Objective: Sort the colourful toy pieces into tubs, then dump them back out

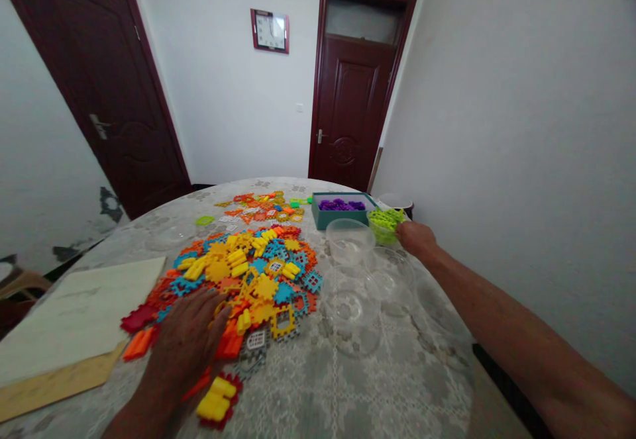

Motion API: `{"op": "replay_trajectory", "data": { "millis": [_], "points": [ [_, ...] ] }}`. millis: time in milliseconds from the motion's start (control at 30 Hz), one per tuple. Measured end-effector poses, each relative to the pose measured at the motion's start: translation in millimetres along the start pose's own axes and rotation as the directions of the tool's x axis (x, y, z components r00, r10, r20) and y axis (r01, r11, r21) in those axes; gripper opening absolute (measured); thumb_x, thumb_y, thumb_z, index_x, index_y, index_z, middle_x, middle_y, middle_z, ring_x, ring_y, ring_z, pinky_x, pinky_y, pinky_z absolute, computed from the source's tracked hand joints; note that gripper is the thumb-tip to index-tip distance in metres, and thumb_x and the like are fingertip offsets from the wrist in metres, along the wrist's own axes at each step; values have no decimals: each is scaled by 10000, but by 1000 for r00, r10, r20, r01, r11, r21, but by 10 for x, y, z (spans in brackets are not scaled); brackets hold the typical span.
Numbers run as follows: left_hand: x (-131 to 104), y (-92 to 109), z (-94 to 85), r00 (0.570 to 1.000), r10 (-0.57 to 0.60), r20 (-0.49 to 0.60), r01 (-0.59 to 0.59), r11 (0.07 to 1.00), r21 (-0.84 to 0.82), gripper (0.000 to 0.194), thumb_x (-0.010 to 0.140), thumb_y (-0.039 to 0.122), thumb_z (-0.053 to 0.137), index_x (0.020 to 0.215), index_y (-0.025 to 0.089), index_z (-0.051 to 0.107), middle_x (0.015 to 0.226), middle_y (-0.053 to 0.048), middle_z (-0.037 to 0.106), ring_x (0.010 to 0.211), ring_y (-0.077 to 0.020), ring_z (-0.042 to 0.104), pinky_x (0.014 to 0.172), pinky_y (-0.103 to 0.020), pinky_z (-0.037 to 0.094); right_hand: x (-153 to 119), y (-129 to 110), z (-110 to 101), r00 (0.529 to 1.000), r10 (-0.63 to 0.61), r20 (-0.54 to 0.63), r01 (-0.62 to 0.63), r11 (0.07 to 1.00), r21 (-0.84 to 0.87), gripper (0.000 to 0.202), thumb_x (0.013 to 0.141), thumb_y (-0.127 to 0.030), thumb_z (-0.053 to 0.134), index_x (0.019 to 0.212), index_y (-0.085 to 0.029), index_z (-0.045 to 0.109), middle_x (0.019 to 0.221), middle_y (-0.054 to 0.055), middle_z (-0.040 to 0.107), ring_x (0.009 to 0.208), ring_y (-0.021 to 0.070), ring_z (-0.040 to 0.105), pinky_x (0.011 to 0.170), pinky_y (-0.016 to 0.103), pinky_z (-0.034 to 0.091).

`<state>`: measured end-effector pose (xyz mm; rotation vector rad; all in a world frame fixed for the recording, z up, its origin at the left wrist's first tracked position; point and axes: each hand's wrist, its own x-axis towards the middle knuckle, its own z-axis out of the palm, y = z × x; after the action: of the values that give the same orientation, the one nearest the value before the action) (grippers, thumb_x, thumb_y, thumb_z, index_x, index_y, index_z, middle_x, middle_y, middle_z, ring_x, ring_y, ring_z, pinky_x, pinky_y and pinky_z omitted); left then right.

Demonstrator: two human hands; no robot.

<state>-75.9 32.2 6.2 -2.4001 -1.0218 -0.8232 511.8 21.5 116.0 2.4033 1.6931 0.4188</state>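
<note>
My left hand [186, 330] lies palm down on the near left of a big pile of plastic building pieces [248, 267], its fingers stretched out. The pile mixes yellow, orange, blue and red toothed squares with small tube-like pieces. At the far right, my right hand [416, 237] is closed at the side of a clear plastic bowl [382, 235] and appears to grip its rim; its fingertips are partly hidden. Light-green pieces [386, 216] heap up in that bowl. Close to my left wrist lies a yellow piece [216, 399] on a dark red one.
A teal box [325, 219] with purple pieces [342, 205] stands beside the green bowl. Several clear bowls [350, 243] sit nearer on the patterned tablecloth [397, 379]. A smaller group of pieces [263, 207] lies farther back. White sheets [84, 313] and a tan board [64, 379] are at left.
</note>
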Motion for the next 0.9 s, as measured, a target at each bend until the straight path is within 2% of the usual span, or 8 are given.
{"op": "replay_trajectory", "data": {
  "millis": [133,267,433,533,600,700,833,900],
  "points": [
    [10,3,8,1000,-18,6,18,1000,-25,297,1033,342,482,1082,212,745,1150,-120,773,1183,-330,674,1050,-545,519,-92,1,-120,1000,8,-16,-8,1000,-15,361,1067,-312,458,1132,-141,770,1165,198,767,1047,277,758,861,329,556],
    [38,31,-9,1000,-4,16,4,1000,-22,319,1031,313,442,1064,213,743,1142,-128,772,1171,-328,676,1043,-555,524,-182,70,-360,998,8,-57,-10,999,-44,374,1074,-299,431,1135,-128,759,1165,212,757,1032,291,758,857,348,552],
    [69,53,-27,999,-43,14,44,997,-60,330,1031,364,457,1076,198,737,1138,-133,772,1175,-332,674,1052,-541,519,-330,164,-867,987,-13,-159,-1,996,-90,367,1070,-263,407,1130,-128,743,1183,215,737,1023,298,746,842,352,534],
    [93,51,-54,995,-101,3,100,991,-92,342,1034,399,475,1112,184,730,1153,-139,769,1188,-333,669,1067,-534,507,-497,90,-1201,963,-69,-260,40,993,-114,344,1069,-287,428,1090,-140,739,1150,195,740,976,281,735,787,327,507],
    [113,57,-105,987,-162,-3,161,980,-114,353,1039,412,465,1124,188,724,1177,-143,761,1191,-325,668,1078,-530,500,-649,-56,-1389,936,-114,-333,82,991,-109,349,1078,-325,426,1081,-159,733,1141,176,741,954,268,722,756,314,481],
    [149,79,-234,956,-292,-19,285,944,-164,391,1054,437,431,1184,183,698,1223,-138,751,1209,-306,660,1117,-524,481,-909,-424,-1601,886,-191,-422,178,981,-72,344,1082,-360,434,1054,-188,730,1124,142,749,914,241,704,723,296,441],
    [219,91,-472,892,-452,-6,435,861,-262,509,1064,489,337,1191,151,696,1238,-157,747,1244,-301,652,1154,-498,465,-1226,-1114,-1772,814,-292,-502,381,921,81,265,1045,-355,525,1016,-204,741,1070,117,768,864,216,690,704,289,431],
    [244,84,-600,841,-541,9,515,795,-320,548,1065,508,309,1221,152,695,1272,-155,740,1262,-290,653,1161,-482,466,-1336,-1498,-1801,772,-328,-544,514,826,231,231,1029,-339,560,986,-203,742,1008,104,780,844,209,691,724,289,448]
  ]
}}
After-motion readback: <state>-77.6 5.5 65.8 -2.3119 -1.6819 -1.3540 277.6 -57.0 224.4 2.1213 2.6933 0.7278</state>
